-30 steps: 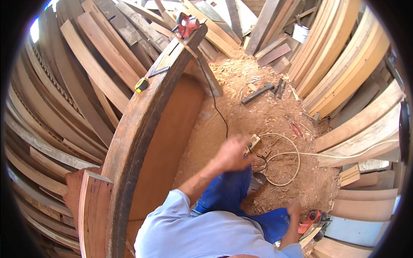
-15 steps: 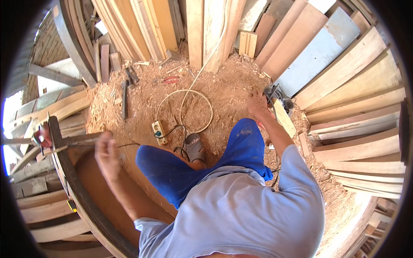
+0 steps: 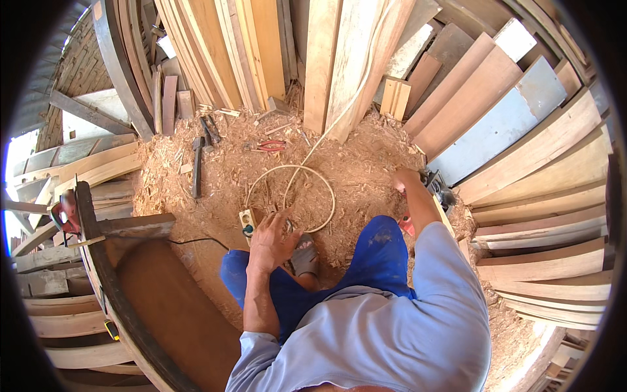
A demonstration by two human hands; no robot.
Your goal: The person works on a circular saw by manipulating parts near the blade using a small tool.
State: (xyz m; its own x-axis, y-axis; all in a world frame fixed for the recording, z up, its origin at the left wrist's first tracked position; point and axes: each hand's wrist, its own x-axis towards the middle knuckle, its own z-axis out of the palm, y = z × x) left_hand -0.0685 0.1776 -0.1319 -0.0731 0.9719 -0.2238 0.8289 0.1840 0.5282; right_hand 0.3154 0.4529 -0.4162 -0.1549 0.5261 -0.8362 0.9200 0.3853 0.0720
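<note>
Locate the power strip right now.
In the head view, left of centre: the power strip lies on the floor, up-left of the left hand, beside the pale cable loop.

Tape measure (image 3: pixel 112 329): too small to read
Left-side red tool (image 3: pixel 66 214): blurred, nothing legible
Power strip (image 3: pixel 246 220): no readable marking
Right-side red tool (image 3: pixel 406 227): partly hidden, nothing legible
Planks (image 3: pixel 321 72): no legible lettering

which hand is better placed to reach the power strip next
Probably the left hand: it is close beside the power strip, while the right hand is away near the power tool.
</note>
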